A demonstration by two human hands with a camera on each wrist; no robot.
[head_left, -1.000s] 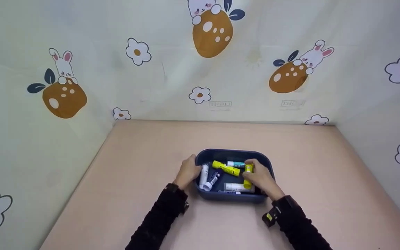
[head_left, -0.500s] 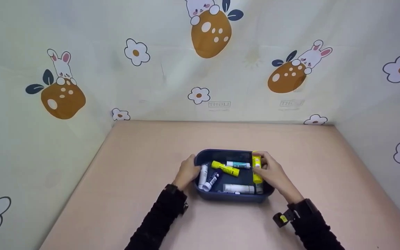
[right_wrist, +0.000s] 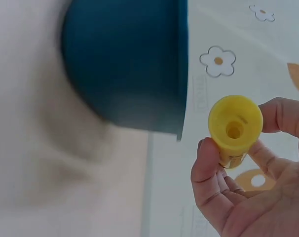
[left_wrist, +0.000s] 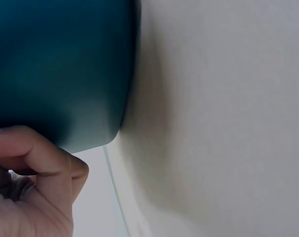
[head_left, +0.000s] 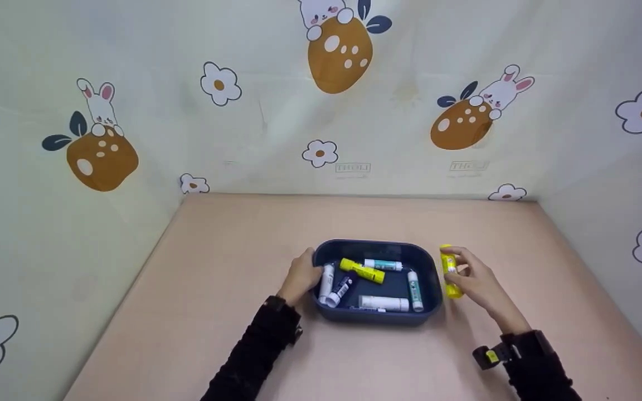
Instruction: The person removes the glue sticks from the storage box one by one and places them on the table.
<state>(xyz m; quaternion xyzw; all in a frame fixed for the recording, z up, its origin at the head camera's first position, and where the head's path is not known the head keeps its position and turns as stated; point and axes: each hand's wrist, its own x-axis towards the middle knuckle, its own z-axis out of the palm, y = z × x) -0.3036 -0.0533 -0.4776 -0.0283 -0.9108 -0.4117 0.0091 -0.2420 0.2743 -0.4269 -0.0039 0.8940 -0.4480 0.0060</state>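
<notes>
A dark blue bin (head_left: 377, 318) holds several glue sticks. My left hand (head_left: 301, 277) grips its left rim, fingers curled over the edge; in the left wrist view the bent fingers (left_wrist: 51, 155) lie against the bin's wall. Just past the right rim, my right hand (head_left: 476, 278) pinches a yellow glue stick (head_left: 450, 273) between thumb and fingers. The right wrist view looks at the round hollow end of that yellow glue stick (right_wrist: 234, 121). Inside the bin lie another yellow glue stick (head_left: 362, 270), a teal-and-white one (head_left: 416, 291), a white one (head_left: 385, 303) and a dark-blue-and-white one (head_left: 342, 289).
The bin rests on a pale pinkish-beige table (head_left: 243, 234). Light walls with printed bunnies and flowers enclose it, the back wall (head_left: 271, 122) meeting the table's far edge. Dark straps with cameras (head_left: 488, 356) sit on both wrists.
My right hand has lifted the yellow glue stick out of the bin and carried it right, past the rim. A teal-and-white glue stick now shows where it was. My left hand stays put.
</notes>
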